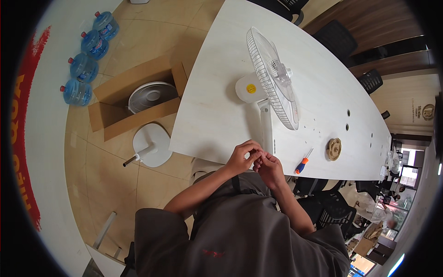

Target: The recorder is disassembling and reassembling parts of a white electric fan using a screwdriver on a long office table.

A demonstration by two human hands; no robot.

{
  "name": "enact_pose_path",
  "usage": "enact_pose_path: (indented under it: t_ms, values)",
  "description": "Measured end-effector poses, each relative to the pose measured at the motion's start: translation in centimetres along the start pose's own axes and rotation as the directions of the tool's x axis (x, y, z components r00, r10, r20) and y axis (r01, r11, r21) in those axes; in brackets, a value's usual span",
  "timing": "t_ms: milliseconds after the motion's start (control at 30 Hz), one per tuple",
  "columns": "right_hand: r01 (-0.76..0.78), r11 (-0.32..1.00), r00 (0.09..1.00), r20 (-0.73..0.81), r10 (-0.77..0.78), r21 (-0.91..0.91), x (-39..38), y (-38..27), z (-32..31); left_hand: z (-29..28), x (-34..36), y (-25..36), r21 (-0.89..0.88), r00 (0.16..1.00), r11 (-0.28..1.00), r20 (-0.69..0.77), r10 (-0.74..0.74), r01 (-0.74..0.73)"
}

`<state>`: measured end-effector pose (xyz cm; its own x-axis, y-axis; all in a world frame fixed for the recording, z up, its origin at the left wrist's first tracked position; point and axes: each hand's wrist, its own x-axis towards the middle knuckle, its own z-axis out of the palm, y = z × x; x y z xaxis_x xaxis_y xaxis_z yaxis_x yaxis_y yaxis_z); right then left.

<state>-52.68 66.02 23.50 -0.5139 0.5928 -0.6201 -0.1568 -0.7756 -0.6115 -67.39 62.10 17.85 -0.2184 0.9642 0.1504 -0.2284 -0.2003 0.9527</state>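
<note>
My left hand (242, 158) and my right hand (270, 169) meet at the near edge of the white table (207, 111), fingertips pinched together. Whatever lies between the fingers is too small or hidden to make out. Just beyond them, a white fan (274, 81) lies on the table, its wire grille standing on edge and clear blades inside. Its rounded motor housing (245, 92) faces left, and the white neck (266, 129) points toward my hands. Right of my hands is a screwdriver (302, 165) with an orange and blue handle.
A round tan molded piece (333, 149) and small scraps (315, 129) lie right on the table. Left on the tiled floor are an open cardboard box (117, 122) holding a fan grille, a round white stand base (159, 154) and several water bottles (84, 68). Black chairs (334, 205) line the table.
</note>
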Motion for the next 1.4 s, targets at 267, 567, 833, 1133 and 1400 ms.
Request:
enact_pose_path:
  t_ms: [267, 567, 833, 1133, 1400]
  values:
    - [-0.039, 0.994, 0.999, 0.009, 0.039, 0.103, 0.7, 0.0, 1.0, -0.9, 0.5, 0.5, 0.030, 0.999, 0.998, -0.020, 0.049, -0.049]
    - [0.005, 0.998, 1.000, 0.006, -0.005, 0.057, 1.2, -0.3, 1.2, -0.8, 1.3, 0.8, 0.041, 0.999, 0.999, -0.046, -0.008, 0.010]
    - [0.053, 0.999, 0.998, 0.033, -0.053, -0.001, 1.4, -0.3, 1.7, -0.9, 1.3, 0.7, 0.066, 0.999, 0.998, -0.045, 0.010, -0.007]
    - [0.239, 0.954, 0.960, -0.104, -0.261, -0.183, 2.0, 0.2, -1.4, -1.3, 3.0, -1.5, 0.175, 0.999, 0.984, -0.034, -0.029, 0.034]
    - [0.256, 0.906, 0.878, -0.312, -0.364, -0.337, 1.7, 1.6, -5.3, -2.4, 8.7, -10.2, -0.015, 0.849, 0.870, -0.210, -0.485, 0.493]
